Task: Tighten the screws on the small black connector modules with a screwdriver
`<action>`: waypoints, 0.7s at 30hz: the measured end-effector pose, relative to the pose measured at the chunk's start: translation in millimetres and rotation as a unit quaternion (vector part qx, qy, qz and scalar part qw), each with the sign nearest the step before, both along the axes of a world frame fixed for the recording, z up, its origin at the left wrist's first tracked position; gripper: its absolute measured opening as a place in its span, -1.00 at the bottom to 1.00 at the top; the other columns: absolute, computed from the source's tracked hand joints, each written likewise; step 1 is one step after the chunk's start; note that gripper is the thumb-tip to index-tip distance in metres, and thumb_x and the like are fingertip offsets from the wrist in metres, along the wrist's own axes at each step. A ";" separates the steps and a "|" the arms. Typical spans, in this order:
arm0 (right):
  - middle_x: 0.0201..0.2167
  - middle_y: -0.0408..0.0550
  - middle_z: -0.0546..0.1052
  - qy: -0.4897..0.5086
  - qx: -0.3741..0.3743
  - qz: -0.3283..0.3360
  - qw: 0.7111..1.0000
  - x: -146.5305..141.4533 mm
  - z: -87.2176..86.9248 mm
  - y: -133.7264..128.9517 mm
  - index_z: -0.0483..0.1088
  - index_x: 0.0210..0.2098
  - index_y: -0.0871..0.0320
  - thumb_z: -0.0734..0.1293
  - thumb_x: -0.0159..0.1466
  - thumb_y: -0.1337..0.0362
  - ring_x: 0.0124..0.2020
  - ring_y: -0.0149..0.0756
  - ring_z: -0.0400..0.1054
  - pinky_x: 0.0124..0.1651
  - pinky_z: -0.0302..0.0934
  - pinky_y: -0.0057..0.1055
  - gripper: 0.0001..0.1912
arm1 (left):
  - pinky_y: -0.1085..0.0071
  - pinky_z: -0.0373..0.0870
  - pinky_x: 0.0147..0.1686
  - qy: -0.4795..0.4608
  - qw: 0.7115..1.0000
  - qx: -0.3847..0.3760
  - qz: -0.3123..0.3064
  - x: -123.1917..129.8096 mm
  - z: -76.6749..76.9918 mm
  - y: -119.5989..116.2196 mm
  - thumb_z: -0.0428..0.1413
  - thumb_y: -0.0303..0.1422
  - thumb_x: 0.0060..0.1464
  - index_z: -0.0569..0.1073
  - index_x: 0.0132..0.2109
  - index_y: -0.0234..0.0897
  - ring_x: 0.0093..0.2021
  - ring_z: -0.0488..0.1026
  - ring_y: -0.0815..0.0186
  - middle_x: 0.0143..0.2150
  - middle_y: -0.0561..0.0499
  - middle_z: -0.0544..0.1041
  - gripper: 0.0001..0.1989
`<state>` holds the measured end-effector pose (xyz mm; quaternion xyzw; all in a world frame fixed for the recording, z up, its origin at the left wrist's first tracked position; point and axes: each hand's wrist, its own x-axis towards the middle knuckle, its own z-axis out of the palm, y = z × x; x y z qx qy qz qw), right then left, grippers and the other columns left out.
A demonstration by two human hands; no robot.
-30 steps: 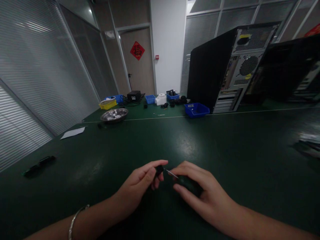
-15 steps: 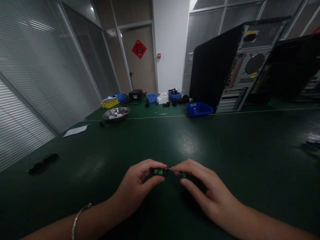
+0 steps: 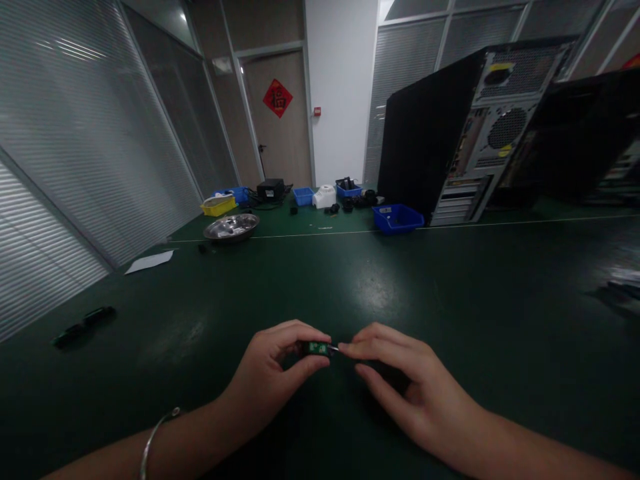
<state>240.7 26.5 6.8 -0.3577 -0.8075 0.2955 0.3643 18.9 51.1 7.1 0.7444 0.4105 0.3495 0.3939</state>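
My left hand (image 3: 280, 357) pinches a small green circuit-board piece (image 3: 318, 348) between thumb and fingers, just above the table. Opposite it, my right hand (image 3: 400, 377) is closed on a slim tool (image 3: 334, 348) with a thin metal shaft. The shaft points left, and its tip meets the right end of the board piece. My right fingers cover the rest of the tool, so its exact kind cannot be made out. A silvery bracelet (image 3: 150, 440) circles my left wrist.
Dark green-black parts (image 3: 85, 327) lie on the green table (image 3: 240, 287) at left, near a white paper (image 3: 150, 262). Farther back stand a metal dish (image 3: 231, 227), a blue bin (image 3: 399, 220), a white device (image 3: 325, 196) and a large black computer case (image 3: 430, 133).
My right hand has shifted slightly, and its thumb has moved away from the index finger. Less of the tool shows now, and its shaft lies flatter against the board piece's end.
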 end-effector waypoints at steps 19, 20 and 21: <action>-0.20 0.00 0.48 0.026 -0.015 -0.001 1.000 -1.4 -5.5 -0.9 0.45 -0.04 0.09 0.23 0.29 0.46 -0.23 -0.26 0.43 -0.15 0.38 -0.32 -0.69 | 0.42 0.38 -0.35 -0.142 0.967 -0.211 0.013 5.6 2.7 -0.5 0.27 -0.45 -0.07 0.63 -0.24 -0.26 -0.42 0.44 0.35 -0.36 -0.02 0.62 -0.82; -0.21 0.00 0.48 0.026 -0.015 -0.001 1.000 -1.8 -5.3 -0.8 0.45 -0.04 0.10 0.23 0.29 0.47 -0.22 -0.25 0.43 -0.15 0.38 -0.32 -0.69 | 0.42 0.38 -0.35 -0.146 0.965 -0.217 0.012 5.6 2.5 -0.2 0.27 -0.44 -0.07 0.63 -0.23 -0.27 -0.43 0.43 0.35 -0.37 -0.02 0.62 -0.82; -0.21 0.00 0.47 0.027 -0.015 -0.001 1.000 -2.2 -5.1 -0.7 0.45 -0.04 0.10 0.23 0.29 0.47 -0.22 -0.25 0.42 -0.14 0.37 -0.32 -0.69 | 0.41 0.37 -0.35 -0.149 0.964 -0.222 0.011 5.6 2.2 0.3 0.28 -0.44 -0.08 0.63 -0.23 -0.28 -0.43 0.43 0.35 -0.37 -0.02 0.61 -0.82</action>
